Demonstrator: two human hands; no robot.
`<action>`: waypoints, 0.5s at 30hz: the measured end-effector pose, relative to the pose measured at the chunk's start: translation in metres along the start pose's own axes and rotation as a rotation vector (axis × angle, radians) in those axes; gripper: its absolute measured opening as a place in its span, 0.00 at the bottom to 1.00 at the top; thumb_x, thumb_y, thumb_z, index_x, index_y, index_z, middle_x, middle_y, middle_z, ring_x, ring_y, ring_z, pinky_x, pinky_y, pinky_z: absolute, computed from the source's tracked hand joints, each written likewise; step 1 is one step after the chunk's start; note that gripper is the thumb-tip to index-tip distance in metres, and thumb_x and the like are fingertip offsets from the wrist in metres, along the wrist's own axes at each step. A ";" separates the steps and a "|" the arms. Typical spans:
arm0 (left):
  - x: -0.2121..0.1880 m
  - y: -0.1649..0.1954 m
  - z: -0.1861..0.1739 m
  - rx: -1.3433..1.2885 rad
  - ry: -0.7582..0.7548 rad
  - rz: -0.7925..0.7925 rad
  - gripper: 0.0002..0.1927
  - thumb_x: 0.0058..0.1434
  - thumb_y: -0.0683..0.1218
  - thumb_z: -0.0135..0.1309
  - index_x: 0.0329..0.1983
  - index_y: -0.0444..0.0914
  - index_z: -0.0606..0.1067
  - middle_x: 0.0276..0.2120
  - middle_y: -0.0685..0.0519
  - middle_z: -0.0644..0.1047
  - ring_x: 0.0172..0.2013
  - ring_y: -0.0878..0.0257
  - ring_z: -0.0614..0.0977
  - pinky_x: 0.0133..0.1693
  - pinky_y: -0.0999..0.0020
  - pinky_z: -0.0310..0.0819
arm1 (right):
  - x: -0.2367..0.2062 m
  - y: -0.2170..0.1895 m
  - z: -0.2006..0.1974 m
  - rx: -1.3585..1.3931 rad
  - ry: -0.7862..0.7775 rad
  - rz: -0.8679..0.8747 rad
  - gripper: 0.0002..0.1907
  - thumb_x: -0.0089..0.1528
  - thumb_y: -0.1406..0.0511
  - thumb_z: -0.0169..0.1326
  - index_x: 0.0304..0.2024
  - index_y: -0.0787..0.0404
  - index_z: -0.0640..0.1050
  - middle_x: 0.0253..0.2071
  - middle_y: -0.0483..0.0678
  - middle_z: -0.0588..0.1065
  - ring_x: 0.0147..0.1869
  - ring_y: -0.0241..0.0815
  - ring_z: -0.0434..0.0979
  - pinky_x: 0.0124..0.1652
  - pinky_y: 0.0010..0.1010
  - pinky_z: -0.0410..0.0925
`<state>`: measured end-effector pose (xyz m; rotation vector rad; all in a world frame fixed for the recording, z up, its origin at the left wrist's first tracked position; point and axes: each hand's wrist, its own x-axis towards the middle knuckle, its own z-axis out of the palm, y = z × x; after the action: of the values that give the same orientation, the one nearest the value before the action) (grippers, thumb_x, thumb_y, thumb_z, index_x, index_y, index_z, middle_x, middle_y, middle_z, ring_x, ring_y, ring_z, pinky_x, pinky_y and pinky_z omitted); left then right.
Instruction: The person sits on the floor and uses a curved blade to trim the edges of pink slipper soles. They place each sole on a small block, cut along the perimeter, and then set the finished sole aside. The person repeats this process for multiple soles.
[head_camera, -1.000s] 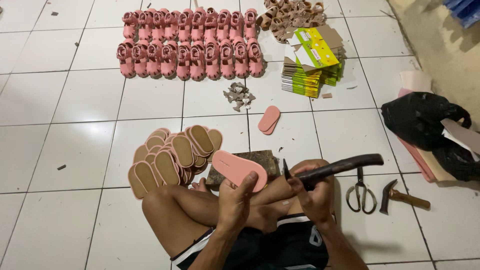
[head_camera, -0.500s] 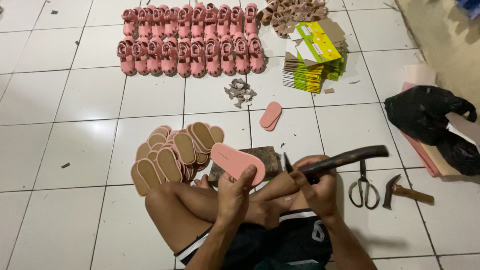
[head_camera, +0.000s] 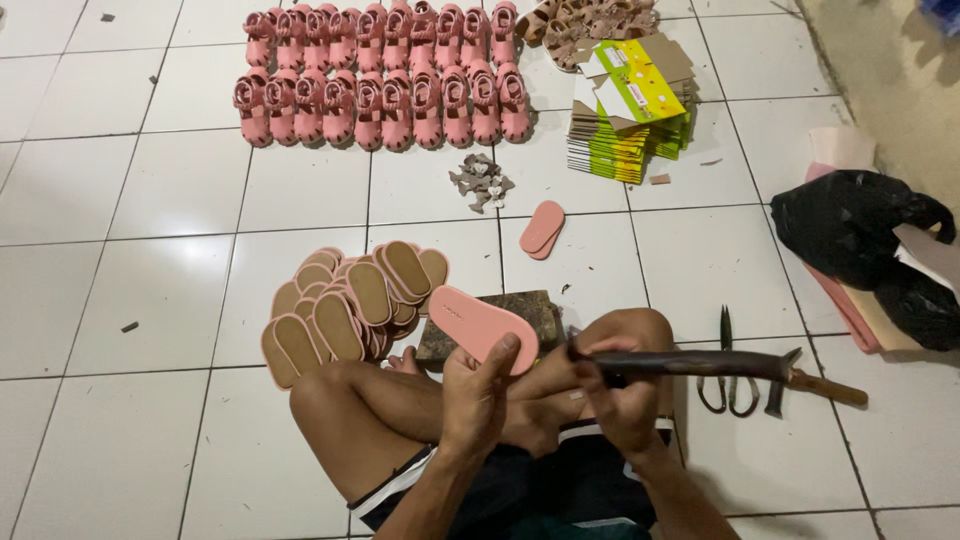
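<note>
The left hand (head_camera: 478, 392) is closed around the near end of a flat pink rubber shoe sole (head_camera: 483, 327), which slants toward ten o'clock above a dark stone block (head_camera: 520, 308). At three o'clock, the right hand (head_camera: 618, 398) is clenched on a long dark wooden tool handle (head_camera: 700, 364).

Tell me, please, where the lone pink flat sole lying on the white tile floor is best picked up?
Take the lone pink flat sole across its narrower middle, from above. It lies flat and tilted on the white tile floor, apart from other things, so both long edges are free for pinching.
</note>
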<state>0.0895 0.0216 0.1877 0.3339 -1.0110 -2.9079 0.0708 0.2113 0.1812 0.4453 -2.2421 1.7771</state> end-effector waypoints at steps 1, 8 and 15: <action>0.000 0.000 0.002 -0.006 0.017 -0.033 0.08 0.64 0.43 0.60 0.42 0.33 0.77 0.34 0.55 0.80 0.33 0.71 0.80 0.38 0.74 0.73 | -0.001 0.001 0.001 -0.095 -0.042 -0.071 0.18 0.60 0.57 0.66 0.41 0.63 0.75 0.33 0.43 0.75 0.35 0.31 0.77 0.34 0.21 0.71; -0.005 0.006 0.011 -0.001 0.007 -0.054 0.09 0.65 0.44 0.59 0.41 0.32 0.77 0.35 0.53 0.81 0.35 0.68 0.81 0.40 0.72 0.76 | -0.003 0.007 0.000 0.082 0.003 0.153 0.16 0.60 0.59 0.65 0.40 0.62 0.76 0.29 0.41 0.74 0.32 0.28 0.72 0.32 0.20 0.67; -0.010 0.009 0.006 0.113 -0.044 -0.020 0.10 0.65 0.44 0.61 0.41 0.30 0.78 0.33 0.55 0.80 0.31 0.72 0.78 0.35 0.76 0.71 | 0.007 0.000 -0.012 0.022 -0.121 0.167 0.16 0.58 0.61 0.66 0.39 0.62 0.76 0.27 0.41 0.75 0.30 0.29 0.74 0.31 0.21 0.68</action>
<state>0.0976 0.0187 0.1997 0.2877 -1.1887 -2.8941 0.0642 0.2224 0.1862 0.3898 -2.4078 1.9050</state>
